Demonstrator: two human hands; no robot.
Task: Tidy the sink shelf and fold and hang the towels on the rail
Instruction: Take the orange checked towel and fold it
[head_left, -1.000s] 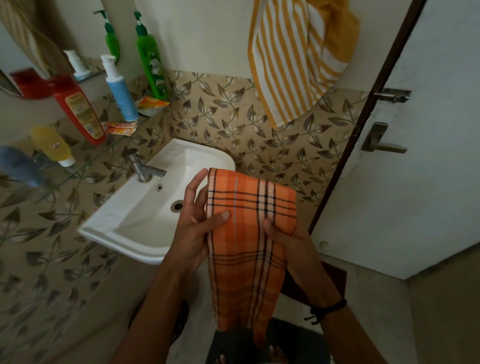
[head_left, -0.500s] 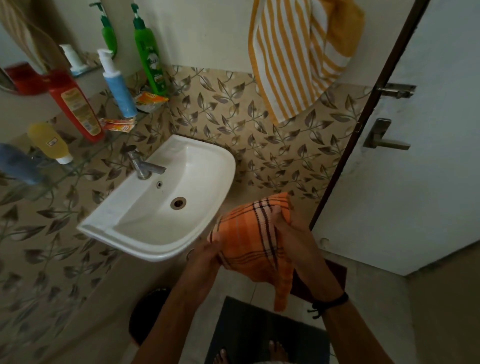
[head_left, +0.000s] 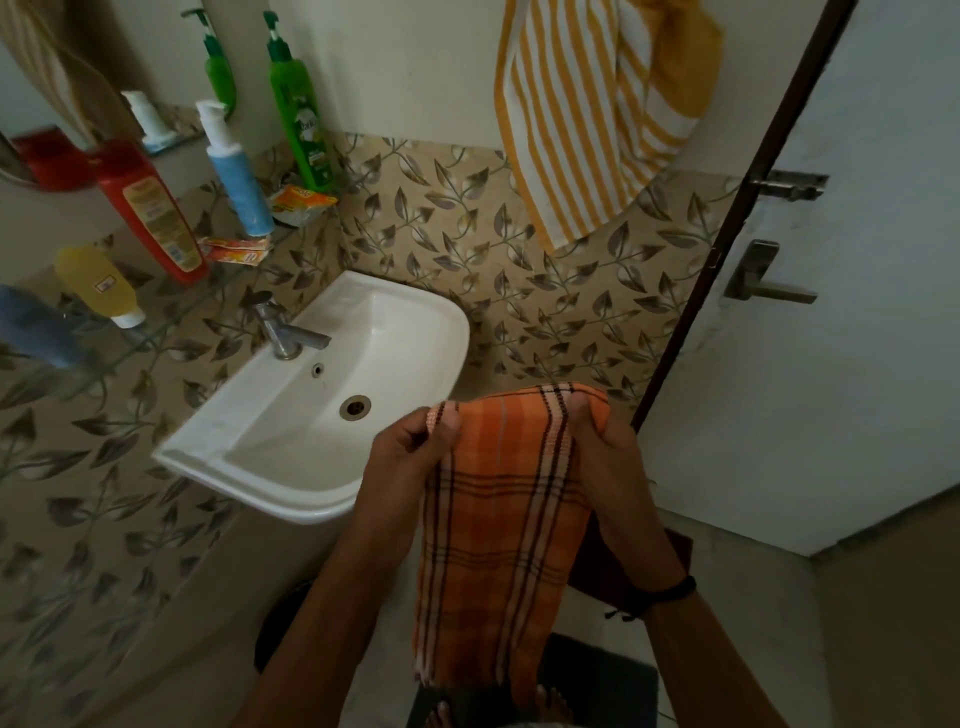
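The orange plaid woven towel (head_left: 498, 519) hung flat in front of the person, just beside the rim of the white ceramic sink (head_left: 249, 478) and clear of it. Half a second before, it had been bunched between the hands in mid-fold; now it was drawn out again into a neat narrow panel. The left hand (head_left: 410, 462) pinched the top left corner between curled fingers and thumb, and the right hand (head_left: 608, 457) gripped the top right corner the same way. That suggests the fold was made and the cloth was ready to go up on the rail, which was out of view. A yellow-and-white striped towel (head_left: 587, 119) already hung on the wall above. The bottles on the glass shelf (head_left: 156, 322) stood in a loose row with sachets among them.
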